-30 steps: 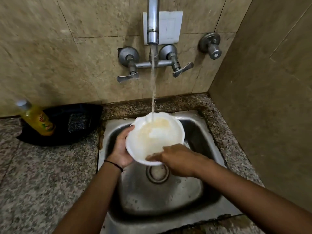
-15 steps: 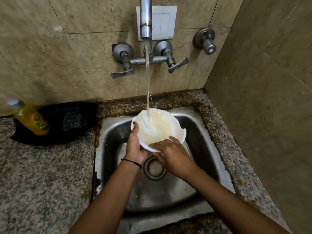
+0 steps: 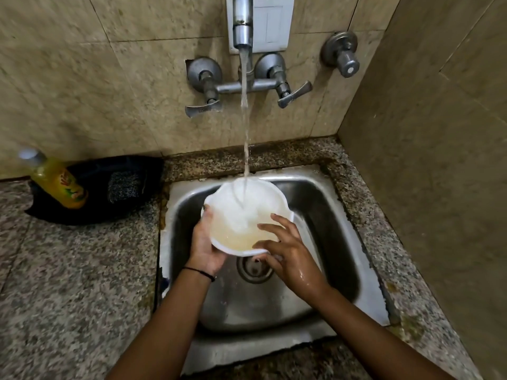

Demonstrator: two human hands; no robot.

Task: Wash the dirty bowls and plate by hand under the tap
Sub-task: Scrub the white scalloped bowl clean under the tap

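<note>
With the white bowl (image 3: 241,218) now lowered over the sink (image 3: 323,215), the left hand (image 3: 204,242) gripped its rim while the right hand (image 3: 285,253), fingers spread, had moved inside to rub residue under the tap (image 3: 242,23) stream.

We're looking at beige stone-tile walls (image 3: 82,78) meeting in a corner on the right, with a white switch plate (image 3: 274,23) on the back wall. Speckled granite bench (image 3: 68,283); black cloth (image 3: 109,193) and yellow bottle (image 3: 59,185) at back left.
</note>
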